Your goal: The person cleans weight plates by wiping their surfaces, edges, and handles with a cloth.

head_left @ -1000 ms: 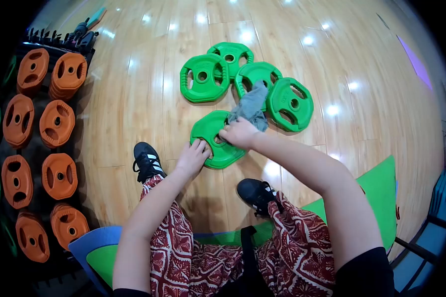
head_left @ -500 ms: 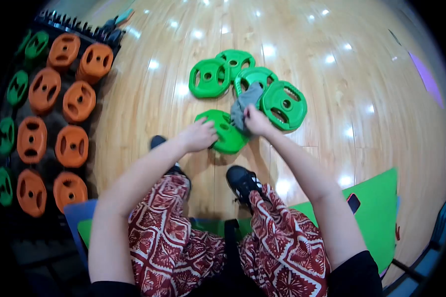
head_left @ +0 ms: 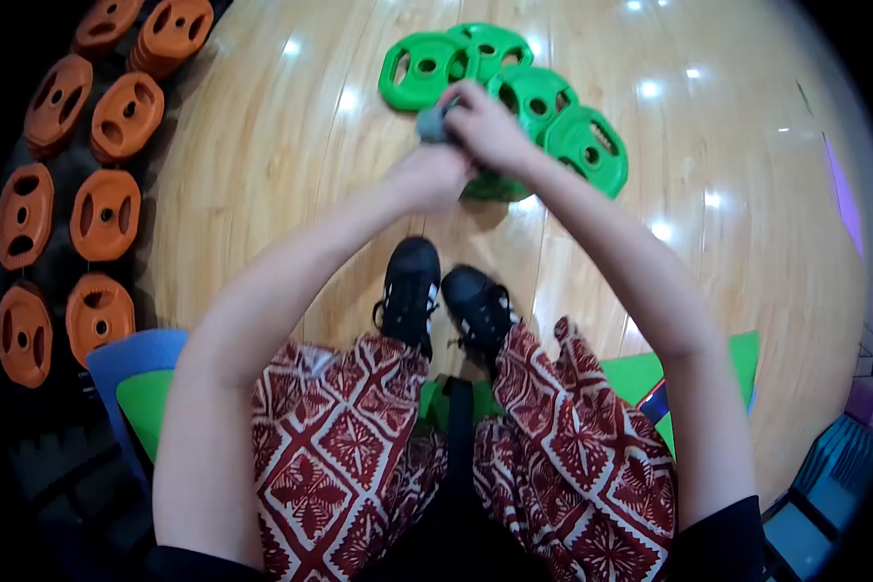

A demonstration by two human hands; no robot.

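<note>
My right hand [head_left: 480,124] is closed around a grey cloth [head_left: 434,124], which shows bunched at its fingers. Close below it is my left hand [head_left: 435,179], blurred, its fingers hidden, so what it holds cannot be made out. A green weight plate [head_left: 498,187] sits by both hands, mostly covered by them. Beyond, on the wooden floor, one green plate [head_left: 398,82] lies at the left and overlaps another [head_left: 507,44]. To the right, a green plate [head_left: 553,89] touches one more green plate [head_left: 592,177].
Stacked orange plates [head_left: 105,238] fill a dark rack at the left. My black shoes [head_left: 412,281] stand on the floor just below my hands. A green mat [head_left: 742,364] extends behind my legs, with a phone [head_left: 656,402] on it beside my right arm.
The view has shifted, so the plates appear higher. My hands have come together, the right one bringing the cloth leftward. The near plate is now mostly hidden, and my left foot has moved beside the right.
</note>
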